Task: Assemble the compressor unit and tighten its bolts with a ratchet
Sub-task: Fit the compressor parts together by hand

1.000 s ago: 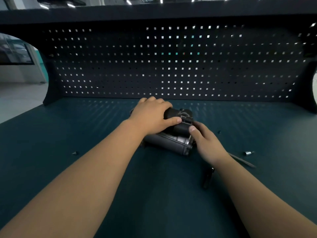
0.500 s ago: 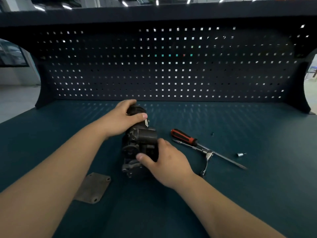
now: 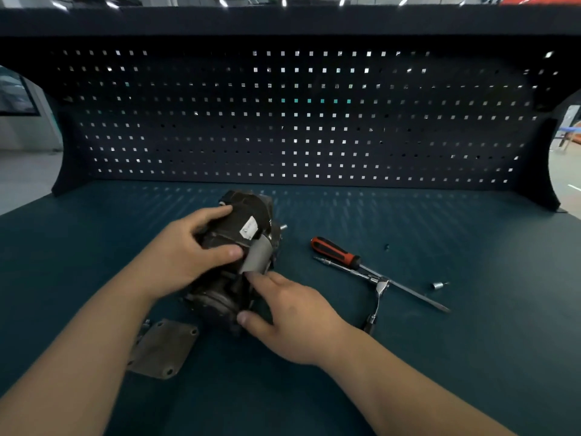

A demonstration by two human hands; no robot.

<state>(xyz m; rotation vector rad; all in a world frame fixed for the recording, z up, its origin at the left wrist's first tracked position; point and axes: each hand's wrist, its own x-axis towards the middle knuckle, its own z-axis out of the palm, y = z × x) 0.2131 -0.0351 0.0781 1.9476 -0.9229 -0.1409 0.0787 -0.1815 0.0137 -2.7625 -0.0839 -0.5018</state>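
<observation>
Both hands have a grip on the compressor (image 3: 245,234), which sits just left of the frame's centre on the dark teal desk (image 3: 440,357). Left hand (image 3: 188,256) wraps the dark upper body, fingers over the top and thumb curled across the near side. Right hand (image 3: 292,319) holds the lower end, with the thumb against the round face and the index finger touching the grey cylinder. The compressor's long axis runs from the lower centre of the frame up toward the pegboard (image 3: 314,121), tilted slightly right, and its round face points down toward the viewer. Whether the lower end rests on the desk I cannot tell. A flat metal plate (image 3: 160,350) with corner holes lies just beside it at lower left. To the right, apart from the hands, lie a red-and-black screwdriver (image 3: 336,251), the ratchet (image 3: 377,297) and a small socket (image 3: 437,285).
</observation>
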